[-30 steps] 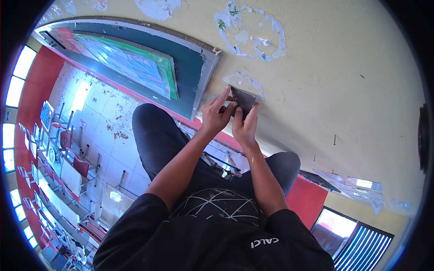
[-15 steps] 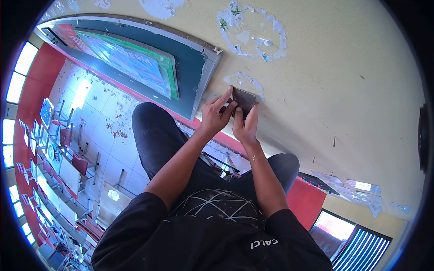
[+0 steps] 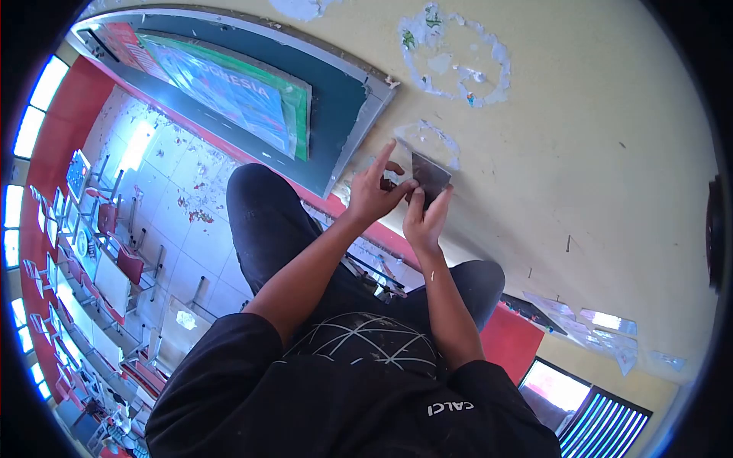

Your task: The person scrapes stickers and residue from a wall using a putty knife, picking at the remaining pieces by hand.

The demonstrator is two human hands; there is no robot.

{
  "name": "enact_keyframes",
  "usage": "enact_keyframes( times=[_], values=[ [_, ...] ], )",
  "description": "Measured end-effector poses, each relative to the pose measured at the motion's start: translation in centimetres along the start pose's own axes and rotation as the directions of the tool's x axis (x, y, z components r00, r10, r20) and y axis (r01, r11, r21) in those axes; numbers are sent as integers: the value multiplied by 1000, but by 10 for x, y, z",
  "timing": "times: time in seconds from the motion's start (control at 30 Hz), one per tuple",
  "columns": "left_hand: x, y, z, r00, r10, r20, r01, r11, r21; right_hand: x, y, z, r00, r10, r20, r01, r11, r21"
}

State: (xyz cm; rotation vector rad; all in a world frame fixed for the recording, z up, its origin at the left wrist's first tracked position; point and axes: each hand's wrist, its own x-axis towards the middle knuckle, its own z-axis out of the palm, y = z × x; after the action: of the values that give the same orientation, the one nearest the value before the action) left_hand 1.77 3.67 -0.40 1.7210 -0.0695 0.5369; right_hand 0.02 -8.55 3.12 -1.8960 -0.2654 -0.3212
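My right hand (image 3: 425, 223) grips a flat, dark, rectangular plate (image 3: 432, 174) with a smooth, slightly shiny face, thumb and fingers along its lower end. What kind of thing it is, I cannot make out. Beside it, my left hand (image 3: 372, 191) has its index finger stretched up and apart from the plate. The left thumb reaches across to the plate's lower left edge, and the other left fingers are partly curled. Close behind the plate is the cream wall (image 3: 550, 153), with a torn patch of white paper residue (image 3: 439, 137) just above it.
A green board (image 3: 336, 114) bearing a poster (image 3: 221, 91) hangs at upper left. A ring of paper scraps (image 3: 500, 72) sticks to the wall, and a nail (image 3: 568, 243) juts out at right. Chairs (image 3: 130, 263) and desks (image 3: 112, 282) stand below left on the littered tiled floor (image 3: 179, 252).
The left index finger has come away from the plate's upper corner and straightened. Both hands and the plate sit slightly further right and lower in view, as the camera has shifted a little.
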Motion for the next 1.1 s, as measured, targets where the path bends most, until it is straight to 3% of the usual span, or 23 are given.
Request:
enact_keyframes(
  times=[0.13, 0.37, 0.43, 0.6, 1.1],
  values=[
    [7, 0, -2, 996, 84, -20, -83, 996, 22, 10, -3, 4, 1000, -2, 27, 2, 1000, 22],
    [8, 2, -5, 996, 85, 7, -85, 996, 22, 14, -12, 11, 997, -78, -14, 78, 996, 38],
    [9, 1, -5, 992, 126, -13, -125, 992, 15, 13, -8, 8, 999, -19, 37, 18, 999, 41],
    [7, 2, -6, 999, 38, 21, -39, 998, 44, 9, -3, 7, 999, 11, 50, -11, 1000, 8],
    [9, 0, -8, 994, 67, 89, -73, 995, 65, 11, -11, 10, 999, 37, 6, -37, 998, -45]
  ],
)
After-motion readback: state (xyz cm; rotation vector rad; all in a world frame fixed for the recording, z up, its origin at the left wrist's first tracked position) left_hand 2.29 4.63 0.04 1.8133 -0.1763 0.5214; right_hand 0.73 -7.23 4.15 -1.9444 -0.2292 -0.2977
